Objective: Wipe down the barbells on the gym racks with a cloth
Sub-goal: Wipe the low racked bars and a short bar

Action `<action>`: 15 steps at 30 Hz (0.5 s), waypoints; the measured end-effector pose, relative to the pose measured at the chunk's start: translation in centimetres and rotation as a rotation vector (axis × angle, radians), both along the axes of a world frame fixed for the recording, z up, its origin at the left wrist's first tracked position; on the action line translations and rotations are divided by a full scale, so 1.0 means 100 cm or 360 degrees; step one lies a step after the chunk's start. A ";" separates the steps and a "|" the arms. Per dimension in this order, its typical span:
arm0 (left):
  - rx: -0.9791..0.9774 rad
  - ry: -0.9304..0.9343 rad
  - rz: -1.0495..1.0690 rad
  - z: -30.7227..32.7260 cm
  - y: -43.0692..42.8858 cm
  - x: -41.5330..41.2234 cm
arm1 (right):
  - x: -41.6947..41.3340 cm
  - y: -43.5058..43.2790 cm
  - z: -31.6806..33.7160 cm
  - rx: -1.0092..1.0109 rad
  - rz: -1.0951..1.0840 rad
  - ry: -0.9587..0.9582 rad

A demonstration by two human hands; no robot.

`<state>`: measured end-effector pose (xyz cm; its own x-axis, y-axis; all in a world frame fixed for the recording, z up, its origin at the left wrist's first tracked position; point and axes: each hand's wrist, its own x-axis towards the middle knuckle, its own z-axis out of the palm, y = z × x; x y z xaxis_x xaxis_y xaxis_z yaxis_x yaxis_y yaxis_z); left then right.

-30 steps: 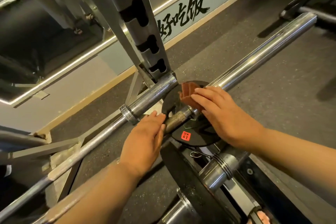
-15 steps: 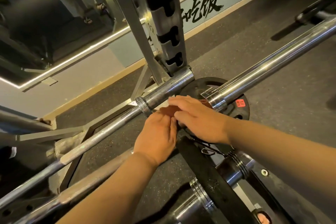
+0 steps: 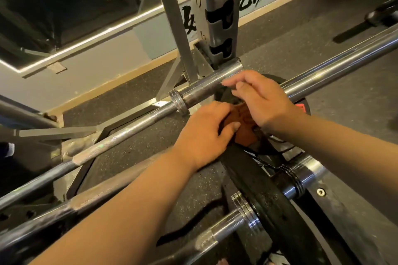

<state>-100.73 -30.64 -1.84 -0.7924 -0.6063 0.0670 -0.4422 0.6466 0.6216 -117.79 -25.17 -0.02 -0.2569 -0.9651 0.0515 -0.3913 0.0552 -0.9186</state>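
A reddish-brown cloth (image 3: pixel 244 123) is bunched between my two hands, just below a chrome barbell (image 3: pixel 133 127) that runs from lower left to its thick sleeve end at the rack upright. My left hand (image 3: pixel 204 133) grips the cloth's left side with thumb and fingers. My right hand (image 3: pixel 262 101) covers the cloth from above, its fingertips touching the sleeve. A second long chrome bar (image 3: pixel 336 71) stretches away to the upper right. Much of the cloth is hidden under my hands.
A grey notched rack upright (image 3: pixel 221 17) rises behind the hands. A large black plate (image 3: pixel 275 206) stands edge-on on a bar in front of me. A small black plate with a red label (image 3: pixel 301 107) lies beneath my right hand. Mirror and lettered wall at the back.
Both hands have come together and gathered the cloth between them. My right hand has lifted its fingers up to the barbell sleeve. The view has shifted closer.
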 end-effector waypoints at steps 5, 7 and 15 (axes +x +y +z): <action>-0.0002 -0.0101 0.0269 0.002 0.007 0.064 | 0.014 -0.002 -0.008 0.0244 0.0300 0.0663; -0.0008 -0.0146 0.0467 0.003 0.012 0.097 | 0.019 -0.003 -0.013 0.0295 0.0418 0.1004; -0.0406 -0.0470 0.0728 0.000 0.036 0.039 | 0.023 -0.009 -0.023 0.0138 0.0492 0.1363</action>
